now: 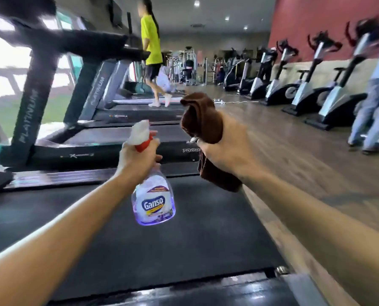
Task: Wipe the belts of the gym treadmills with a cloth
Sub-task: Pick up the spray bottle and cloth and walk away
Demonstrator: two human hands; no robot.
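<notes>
Left hand (135, 157) fingers wrapped round spray bottle (153, 195) neck, right hand (223, 151) clenched on bunched brown cloth (202, 120), both above treadmill belt (95, 228)

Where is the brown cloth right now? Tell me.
In the head view the brown cloth is right of centre, gripped in the right hand above the nearest treadmill belt, beside the spray bottle held by the left hand.

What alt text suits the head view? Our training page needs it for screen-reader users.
Over a black treadmill belt, the left hand grips a purple spray bottle and the right hand grips a brown cloth. A person in a yellow shirt walks on a farther treadmill.
</notes>
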